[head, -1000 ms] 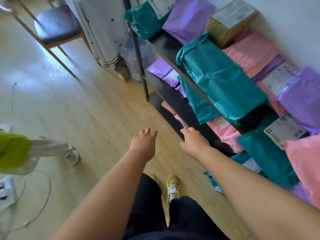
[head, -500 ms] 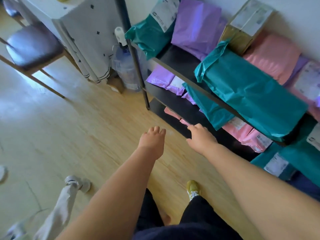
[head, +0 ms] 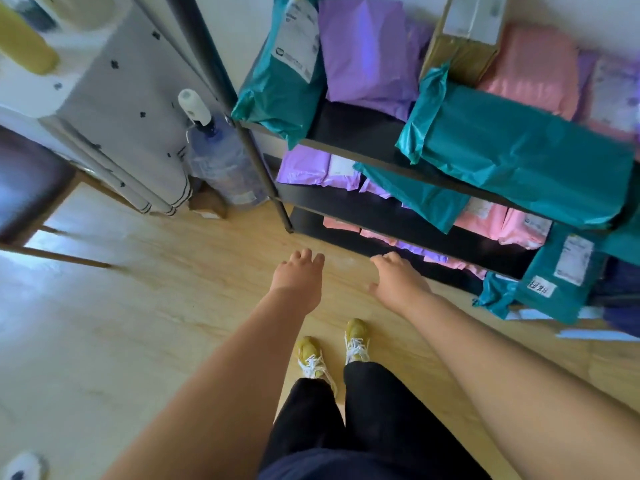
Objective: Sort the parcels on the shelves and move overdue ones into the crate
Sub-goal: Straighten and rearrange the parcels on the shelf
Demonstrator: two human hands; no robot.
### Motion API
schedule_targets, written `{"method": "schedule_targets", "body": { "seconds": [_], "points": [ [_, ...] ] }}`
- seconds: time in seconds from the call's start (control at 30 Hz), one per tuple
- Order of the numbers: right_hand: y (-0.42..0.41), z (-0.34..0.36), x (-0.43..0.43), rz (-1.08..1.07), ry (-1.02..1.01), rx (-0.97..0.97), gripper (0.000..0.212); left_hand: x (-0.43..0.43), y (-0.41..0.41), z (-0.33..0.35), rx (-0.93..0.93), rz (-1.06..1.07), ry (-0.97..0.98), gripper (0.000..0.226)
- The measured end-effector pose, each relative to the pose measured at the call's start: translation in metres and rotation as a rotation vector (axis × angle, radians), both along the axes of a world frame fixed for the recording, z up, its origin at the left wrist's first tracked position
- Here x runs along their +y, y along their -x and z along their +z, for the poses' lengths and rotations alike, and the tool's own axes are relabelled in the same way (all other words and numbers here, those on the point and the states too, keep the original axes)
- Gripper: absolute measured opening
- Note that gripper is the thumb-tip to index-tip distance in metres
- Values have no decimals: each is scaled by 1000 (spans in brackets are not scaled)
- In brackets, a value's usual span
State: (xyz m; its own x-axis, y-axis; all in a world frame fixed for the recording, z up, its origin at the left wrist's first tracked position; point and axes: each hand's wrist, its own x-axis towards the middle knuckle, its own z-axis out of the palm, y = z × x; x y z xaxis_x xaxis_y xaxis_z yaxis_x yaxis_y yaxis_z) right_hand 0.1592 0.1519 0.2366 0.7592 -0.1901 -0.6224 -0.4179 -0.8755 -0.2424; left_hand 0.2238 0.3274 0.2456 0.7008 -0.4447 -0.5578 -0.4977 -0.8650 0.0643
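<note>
step: reach in to sort | left hand (head: 298, 277) and right hand (head: 398, 282) hover by the shelves' (head: 353, 133) front edge, fingers (head: 304, 257) loose, holding nothing | parcels crowd every shelf; teal parcel (head: 526, 161) overhangs the top front edge | crate: not in view | next: we read each label before lifting and support limp bags from beneath

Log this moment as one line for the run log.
left hand: open, empty, above floor | right hand: open, empty, near bottom shelf | parcels: on shelves, none held | crate: not in view
</note>
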Motion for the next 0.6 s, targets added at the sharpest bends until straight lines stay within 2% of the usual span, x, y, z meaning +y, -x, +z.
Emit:
{"method": "schedule_targets", "body": {
  "seconds": [0.27,0.6],
  "points": [
    [-29,-17,6,55,2,55,51,14,-8,-22,27,30,-48,59],
    [-23,-70,-4,76,2,67,63,0,-11,-89,59,49,-55,58]
  ]
}}
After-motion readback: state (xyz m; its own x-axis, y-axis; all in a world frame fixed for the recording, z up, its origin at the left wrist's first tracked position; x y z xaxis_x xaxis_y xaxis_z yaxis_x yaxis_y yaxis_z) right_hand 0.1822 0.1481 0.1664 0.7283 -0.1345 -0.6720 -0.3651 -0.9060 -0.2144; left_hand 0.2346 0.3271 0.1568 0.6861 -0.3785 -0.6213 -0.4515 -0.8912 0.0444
